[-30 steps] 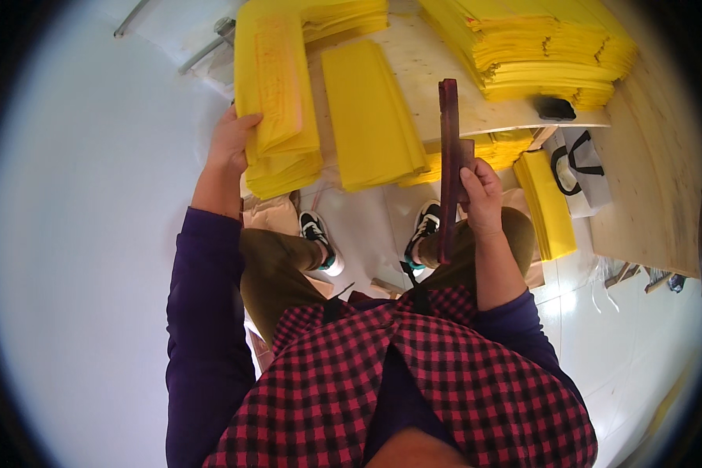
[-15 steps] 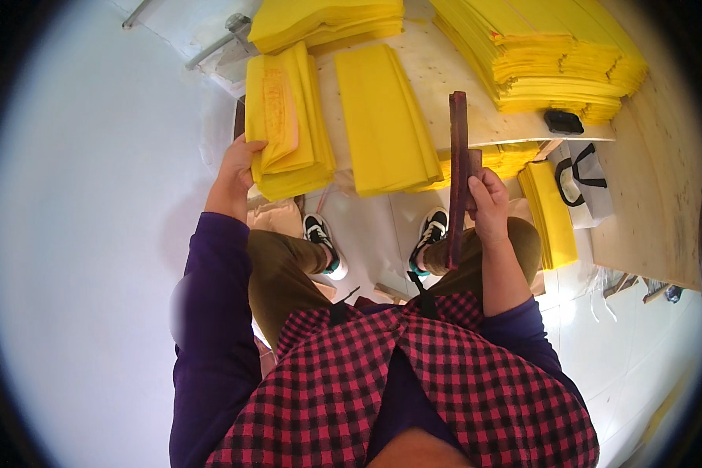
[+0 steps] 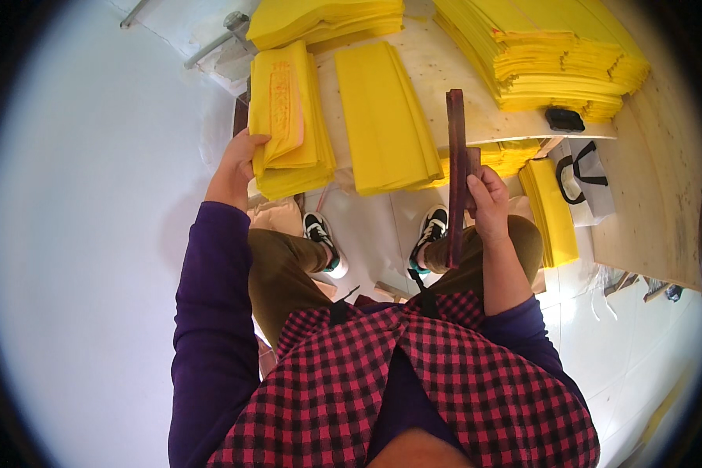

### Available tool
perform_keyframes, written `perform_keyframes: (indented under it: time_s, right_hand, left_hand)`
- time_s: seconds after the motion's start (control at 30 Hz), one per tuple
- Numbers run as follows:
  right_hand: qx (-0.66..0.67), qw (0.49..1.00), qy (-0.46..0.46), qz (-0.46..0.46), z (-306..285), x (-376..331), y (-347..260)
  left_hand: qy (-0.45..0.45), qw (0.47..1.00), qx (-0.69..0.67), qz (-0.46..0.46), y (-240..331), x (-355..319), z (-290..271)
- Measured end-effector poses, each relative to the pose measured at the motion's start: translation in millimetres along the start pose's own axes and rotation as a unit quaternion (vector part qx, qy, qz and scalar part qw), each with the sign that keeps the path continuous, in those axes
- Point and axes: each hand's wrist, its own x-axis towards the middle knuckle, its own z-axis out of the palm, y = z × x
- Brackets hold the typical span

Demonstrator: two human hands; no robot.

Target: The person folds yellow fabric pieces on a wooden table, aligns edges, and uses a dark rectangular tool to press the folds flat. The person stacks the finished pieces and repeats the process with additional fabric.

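Note:
My left hand [image 3: 240,162] pinches the near left corner of a yellow sheet [image 3: 285,101] that tops a stack of folded yellow sheets. Red-orange printing runs in a column down this sheet, and a paler fold shows along its right side. My right hand [image 3: 488,200] grips the short handle of a long, dark reddish-brown wooden stamp block [image 3: 457,179]. The block stands on edge, clear of the paper, over my right thigh. Between my hands lies a second stack of plain yellow sheets [image 3: 384,117], its near end hanging past the table edge.
Thick yellow stacks [image 3: 554,54] fill the far right of the wooden table [image 3: 444,70], with another stack [image 3: 327,19] at the far left. A black pad box [image 3: 564,120] sits at the right edge. Below are more yellow sheets [image 3: 550,214] and a white bag [image 3: 589,183] with black handles.
My left hand has moved slightly away from me, and the printed sheet has shifted and lies a little flatter. The stamp block in my right hand has barely moved.

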Motion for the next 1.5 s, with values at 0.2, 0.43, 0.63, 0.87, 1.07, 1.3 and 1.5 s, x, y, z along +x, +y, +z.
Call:
perform_keyframes:
  time_s: [0.2, 0.43, 0.63, 0.87, 1.07, 1.3, 1.5]
  right_hand:
    - [-0.001, 1.0, 0.001, -0.005, -1.7, 0.7, 0.2]
    - [0.002, 1.0, 0.002, -0.015, -1.2, -0.1, 0.1]
    - [0.01, 1.0, -0.005, -0.009, -4.6, 1.1, 2.1]
    - [0.012, 1.0, -0.007, -0.023, -6.2, 1.1, 3.4]
    - [0.023, 1.0, 0.001, -0.003, -9.3, -0.8, 1.0]
    - [0.046, 0.999, -0.001, -0.006, -8.8, -1.1, -0.4]
    - [0.038, 0.999, 0.013, -0.005, -10.2, 0.9, 1.4]
  left_hand:
    - [-0.014, 0.999, -0.049, -0.001, -4.8, 4.4, -7.0]
    - [0.02, 1.0, -0.017, 0.013, -1.5, 1.9, -6.7]
    - [0.068, 0.995, 0.046, 0.055, 3.3, -7.6, 4.4]
    - [0.134, 0.971, 0.184, 0.074, 13.0, -16.6, 10.4]
    - [0.164, 0.952, 0.242, 0.088, 16.3, -26.0, 11.0]
    - [0.179, 0.93, 0.288, 0.144, 9.8, -25.6, 2.8]
    - [0.184, 0.922, 0.283, 0.189, 7.0, -31.0, 2.8]
